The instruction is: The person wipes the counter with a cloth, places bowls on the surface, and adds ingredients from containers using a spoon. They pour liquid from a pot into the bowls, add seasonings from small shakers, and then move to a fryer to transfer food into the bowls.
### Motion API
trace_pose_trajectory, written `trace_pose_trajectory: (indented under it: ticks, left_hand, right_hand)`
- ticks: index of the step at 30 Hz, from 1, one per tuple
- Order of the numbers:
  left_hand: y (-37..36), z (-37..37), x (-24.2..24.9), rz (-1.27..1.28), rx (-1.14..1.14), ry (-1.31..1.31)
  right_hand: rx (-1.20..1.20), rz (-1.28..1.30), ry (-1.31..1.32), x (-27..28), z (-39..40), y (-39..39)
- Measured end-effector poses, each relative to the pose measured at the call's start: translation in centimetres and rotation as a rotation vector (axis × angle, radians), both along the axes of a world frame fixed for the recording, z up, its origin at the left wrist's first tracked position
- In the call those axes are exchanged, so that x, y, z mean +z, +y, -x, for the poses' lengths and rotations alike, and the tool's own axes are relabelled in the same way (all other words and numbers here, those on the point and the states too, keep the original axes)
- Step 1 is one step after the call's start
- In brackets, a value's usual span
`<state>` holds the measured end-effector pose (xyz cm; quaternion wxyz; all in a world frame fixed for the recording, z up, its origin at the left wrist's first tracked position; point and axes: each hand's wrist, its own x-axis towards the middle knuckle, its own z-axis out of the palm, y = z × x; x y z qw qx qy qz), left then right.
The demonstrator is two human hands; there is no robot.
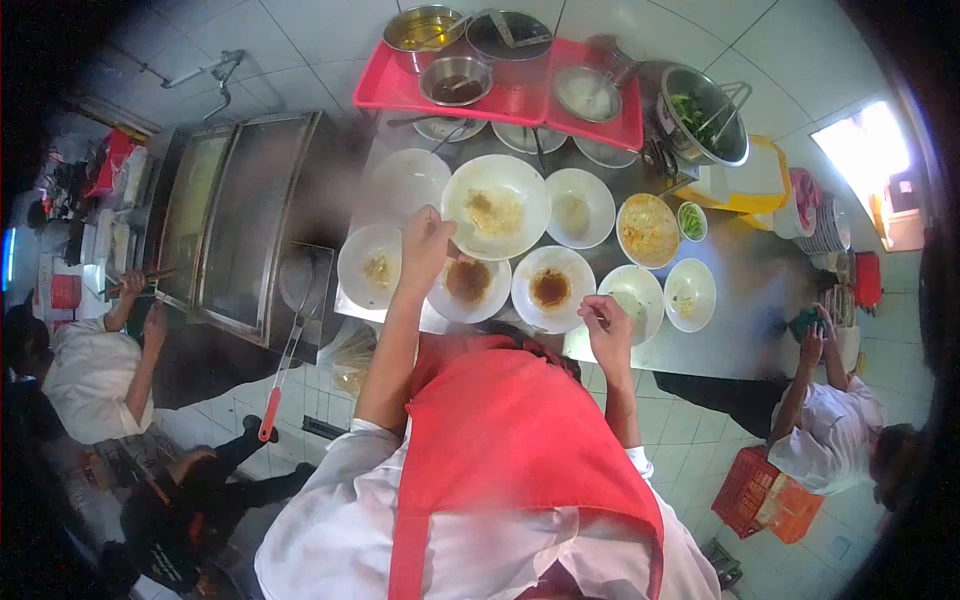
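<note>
My left hand (pixel 428 240) has its fingers closed at the lower left rim of a large white bowl (pixel 515 185) with pale and brown seasoning in it. That bowl overlaps the top of a bowl with dark sauce (pixel 467 282). My right hand (pixel 605 318), fingers bent together, is at the right rim of another dark-sauce bowl (pixel 550 288) and beside a pale bowl (pixel 634 300); whether it holds anything is too small to tell. More white bowls stand around, one with seasoning (pixel 378 268) at the left and one (pixel 580 208) at the right.
Red trays (pixel 400 88) with metal pots stand at the back. An orange-filled bowl (pixel 648 232), a bowl of chopped greens (pixel 691 221) and a steel pot of greens (pixel 700 120) are to the right. People work at far left (pixel 95 375) and far right (pixel 825 430). A red-handled strainer (pixel 270 412) hangs left.
</note>
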<state>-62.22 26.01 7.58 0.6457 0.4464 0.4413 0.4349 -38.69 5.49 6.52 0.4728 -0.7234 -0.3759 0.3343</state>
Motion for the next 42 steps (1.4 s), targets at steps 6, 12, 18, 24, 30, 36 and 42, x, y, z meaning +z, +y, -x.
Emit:
trace_pose_trajectory:
  ticks: [6,12,18,24,30,36,42]
  left_hand:
    - [-0.3,0.0,0.5,-0.113,0.005,0.089]
    - [0.3,1.1,-2.1,-0.372,0.035,0.301]
    - [-0.2,0.9,-0.2,-0.275,0.087,0.391]
    - [-0.3,1.3,-0.2,-0.243,0.044,0.462]
    - [-0.6,0.9,0.9,0.115,-0.072,0.066]
    - [-1.1,-0.5,1.8,0.201,-0.079,-0.171]
    - [-1.3,-1.0,1.4,0.157,-0.049,-0.123]
  right_hand:
    - [0.028,0.002,0.009,-0.1,0.1,0.3]
    - [0.042,-0.001,0.007,-0.6,0.3,0.5]
    - [0.066,0.014,-0.064,-0.5,0.2,1.1]
    - [0.070,0.034,-0.092,-0.1,0.3,1.7]
    - [0.061,0.050,-0.084,-0.4,0.2,2.0]
    - [0.065,0.046,-0.121,-0.4,0.0,2.5]
    - [0.066,0.039,-0.103,-0.4,0.0,2.9]
